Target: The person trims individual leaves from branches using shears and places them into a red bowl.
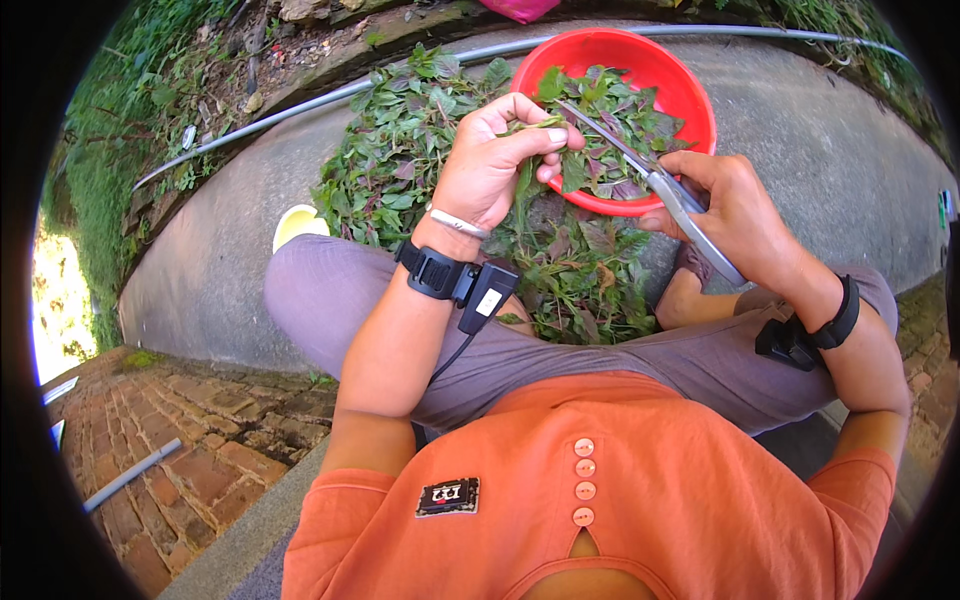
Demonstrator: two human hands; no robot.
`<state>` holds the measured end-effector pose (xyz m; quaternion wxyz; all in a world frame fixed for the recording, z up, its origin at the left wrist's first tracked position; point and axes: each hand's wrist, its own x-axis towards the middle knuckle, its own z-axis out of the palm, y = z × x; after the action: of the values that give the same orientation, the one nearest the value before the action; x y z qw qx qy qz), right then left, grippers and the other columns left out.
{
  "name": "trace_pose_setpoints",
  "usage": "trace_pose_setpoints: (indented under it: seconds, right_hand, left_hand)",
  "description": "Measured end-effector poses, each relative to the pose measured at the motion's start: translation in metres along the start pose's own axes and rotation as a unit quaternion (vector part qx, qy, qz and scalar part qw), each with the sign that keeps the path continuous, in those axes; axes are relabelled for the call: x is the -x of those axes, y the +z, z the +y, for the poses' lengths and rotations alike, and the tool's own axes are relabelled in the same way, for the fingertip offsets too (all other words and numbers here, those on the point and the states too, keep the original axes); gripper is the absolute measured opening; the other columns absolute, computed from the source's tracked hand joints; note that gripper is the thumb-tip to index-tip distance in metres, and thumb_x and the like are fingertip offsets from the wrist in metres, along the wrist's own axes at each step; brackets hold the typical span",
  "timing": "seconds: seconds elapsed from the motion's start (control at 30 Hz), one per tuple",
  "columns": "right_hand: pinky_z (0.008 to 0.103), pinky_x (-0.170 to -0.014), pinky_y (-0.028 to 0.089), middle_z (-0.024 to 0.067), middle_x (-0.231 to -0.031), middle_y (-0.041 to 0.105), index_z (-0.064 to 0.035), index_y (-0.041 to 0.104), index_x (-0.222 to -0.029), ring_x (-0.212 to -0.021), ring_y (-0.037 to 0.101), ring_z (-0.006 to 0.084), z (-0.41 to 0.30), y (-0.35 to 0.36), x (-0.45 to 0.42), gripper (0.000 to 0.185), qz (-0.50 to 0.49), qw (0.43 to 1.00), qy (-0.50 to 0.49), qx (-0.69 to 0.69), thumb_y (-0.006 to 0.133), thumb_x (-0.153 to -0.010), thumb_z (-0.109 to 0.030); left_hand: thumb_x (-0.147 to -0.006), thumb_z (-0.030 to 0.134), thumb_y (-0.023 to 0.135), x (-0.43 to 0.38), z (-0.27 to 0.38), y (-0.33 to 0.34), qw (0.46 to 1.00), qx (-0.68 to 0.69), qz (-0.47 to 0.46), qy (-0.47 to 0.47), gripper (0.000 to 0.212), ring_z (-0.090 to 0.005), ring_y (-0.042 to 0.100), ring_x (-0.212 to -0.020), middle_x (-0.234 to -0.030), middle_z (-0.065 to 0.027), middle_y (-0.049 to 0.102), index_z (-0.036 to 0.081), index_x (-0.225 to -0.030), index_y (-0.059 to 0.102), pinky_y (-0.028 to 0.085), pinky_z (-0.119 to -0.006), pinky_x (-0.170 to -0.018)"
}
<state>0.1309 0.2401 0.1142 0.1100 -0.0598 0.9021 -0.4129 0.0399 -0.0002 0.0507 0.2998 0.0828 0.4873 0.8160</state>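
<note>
My left hand (510,154) pinches a green leafy stem (546,124) between thumb and fingers, over the left rim of a red plastic basin (701,112). In my right hand (720,202) is a pair of scissors (667,187) with grey handles, the blades pointing up and left towards the stem. Whether the blades touch it I cannot tell. Green and purple leaves (622,112) lie inside the basin. A large heap of leafy greens (405,142) spreads on the concrete left of the basin, and another pile of greens (585,277) lies between my legs.
A grey pipe (300,109) runs along the far edge of the concrete ground (247,187), passing behind the basin. Beyond it is a weedy bank with a pink object (520,7). A pale yellow object (298,223) shows beside my left knee. Brickwork (202,427) lies at lower left.
</note>
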Motion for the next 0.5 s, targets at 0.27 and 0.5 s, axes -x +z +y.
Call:
trace_pose_setpoints:
  seconds: [0.27,0.5]
  right_hand:
    - [0.0253,-0.050,0.041,-0.0016,-0.063,0.056,0.0037,0.067,-0.102,-0.056,0.051,0.0056,0.007,-0.015,0.007,0.033,0.074,0.989,0.084,-0.093,0.082,-0.077,-0.014]
    - [0.0208,-0.046,0.038,-0.0036,-0.064,0.056,0.0002,0.067,-0.110,-0.053,0.048,0.0025,-0.012,-0.028,0.006,0.039,0.075,0.988,0.095,-0.090,0.082,-0.078,-0.016]
  left_hand:
    - [-0.084,-0.002,0.069,-0.003,-0.062,0.005,0.932,-0.354,-0.029,-0.064,0.014,-0.0106,0.064,-0.075,-0.089,-0.0114,0.071,0.005,-0.081,0.058,0.052,-0.025,-0.065]
    - [-0.076,0.035,0.080,0.045,-0.121,-0.009,0.676,-0.602,-0.360,-0.224,0.058,-0.0347,0.064,-0.109,-0.113,-0.0175,0.069,0.012,-0.126,0.065,0.047,-0.043,-0.098]
